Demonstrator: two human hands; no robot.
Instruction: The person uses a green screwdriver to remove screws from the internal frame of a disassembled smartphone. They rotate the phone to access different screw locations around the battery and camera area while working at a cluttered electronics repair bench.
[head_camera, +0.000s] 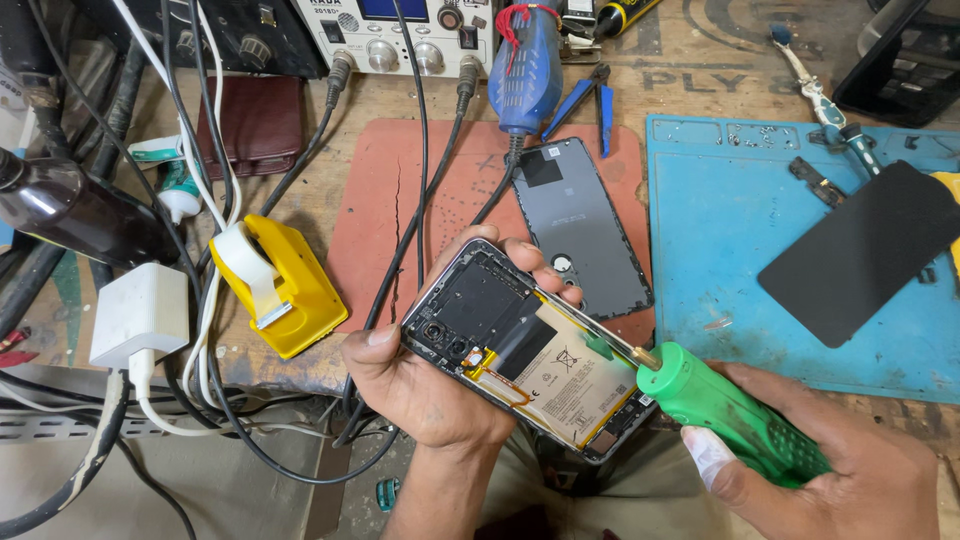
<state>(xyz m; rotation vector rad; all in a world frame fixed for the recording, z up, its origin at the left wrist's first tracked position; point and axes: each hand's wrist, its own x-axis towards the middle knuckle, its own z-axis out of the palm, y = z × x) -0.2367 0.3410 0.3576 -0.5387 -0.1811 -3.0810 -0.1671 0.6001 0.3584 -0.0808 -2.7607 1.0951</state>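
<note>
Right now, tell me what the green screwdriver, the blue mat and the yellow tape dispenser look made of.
Green screwdriver: handle looks like glossy moulded plastic with ribbed texture; the collar is brass-coloured, probably metal.
Blue mat: matte and scuffed, with moulded compartments along its top edge; likely silicone or rubber.
Yellow tape dispenser: smooth, hard-looking plastic with a slight sheen.

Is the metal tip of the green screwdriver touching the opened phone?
Touching. In the head view, the green screwdriver, held in the right hand, has its metal tip resting on the opened phone at its upper edge; the left hand holds the phone.
</note>
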